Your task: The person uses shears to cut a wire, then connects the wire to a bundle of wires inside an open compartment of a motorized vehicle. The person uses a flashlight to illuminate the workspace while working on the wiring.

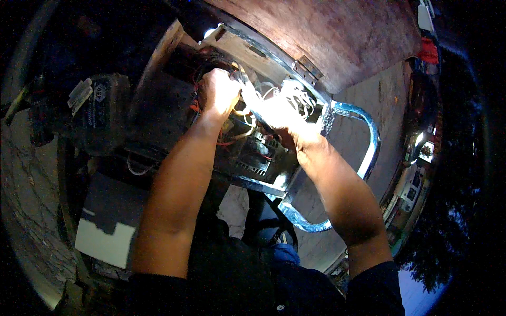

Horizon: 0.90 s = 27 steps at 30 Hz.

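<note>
At the bottom edge you've got your dark shirt [226, 279] and two bare forearms reaching up into frame. Lower left, near your left forearm: a pale panel [105, 245] with a dark upper part. Between your arms, a patch of cracked grey ground [233, 208] shows below the metal box [258, 185] you're working in. Box is open-topped, worn and grimy, dark inside. Blue tubular rail [375, 139] loops off its right end, past your right forearm.

Left hand [219, 89]: inside the box, fingers curled, back of hand to the camera; can't tell what it has hold of. Right hand [289, 126]: near the box's right end, mostly blown out by glare; can't tell how far open it is or whether it grips anything. Your wiring is in the box: white wires [303, 100] bunched just beyond your right hand, red wires [227, 143] and a yellow wire [242, 111] between the hands. Black pack [103, 113] with printed markings sits left of the box.

Beyond the box, a reddish-brown board [337, 42] with a metal hinge [308, 68] at its edge. Far right: a white vehicle [414, 184], dark foliage [427, 258], dim blue sky [416, 295]. Surroundings are dark; the light pools on your hands.
</note>
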Available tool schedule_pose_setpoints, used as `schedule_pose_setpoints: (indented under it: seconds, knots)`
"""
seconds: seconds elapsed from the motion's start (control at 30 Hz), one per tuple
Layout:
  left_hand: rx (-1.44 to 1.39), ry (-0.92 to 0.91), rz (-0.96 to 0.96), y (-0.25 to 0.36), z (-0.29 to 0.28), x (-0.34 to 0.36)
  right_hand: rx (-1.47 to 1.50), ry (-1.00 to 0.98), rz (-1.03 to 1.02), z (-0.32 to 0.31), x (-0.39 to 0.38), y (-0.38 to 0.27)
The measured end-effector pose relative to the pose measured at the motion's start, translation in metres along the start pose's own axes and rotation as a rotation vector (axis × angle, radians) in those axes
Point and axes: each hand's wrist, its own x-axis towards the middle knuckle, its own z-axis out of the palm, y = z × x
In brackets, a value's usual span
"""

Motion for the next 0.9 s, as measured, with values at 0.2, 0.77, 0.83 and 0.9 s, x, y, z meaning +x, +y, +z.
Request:
schedule_pose_setpoints:
  seconds: [0.2,0.77,0.83,0.9]
  knots:
    - [0.077,-0.263,-0.179,0.022,-0.007,-0.001,0.195,0.084,0.028,-0.001,-0.001,0.012]
    - [0.027,-0.098,-0.054,0.002,0.001,0.001,0.520,-0.031,-0.181,0.007,-0.002,0.031]
    - [-0.013,-0.061,-0.028,0.004,0.000,-0.001,0.570,-0.072,-0.252,0.006,-0.003,0.038]
    - [-0.001,-0.125,-0.046,0.005,-0.003,-0.001,0.299,-0.006,-0.236,-0.001,-0.001,0.031]
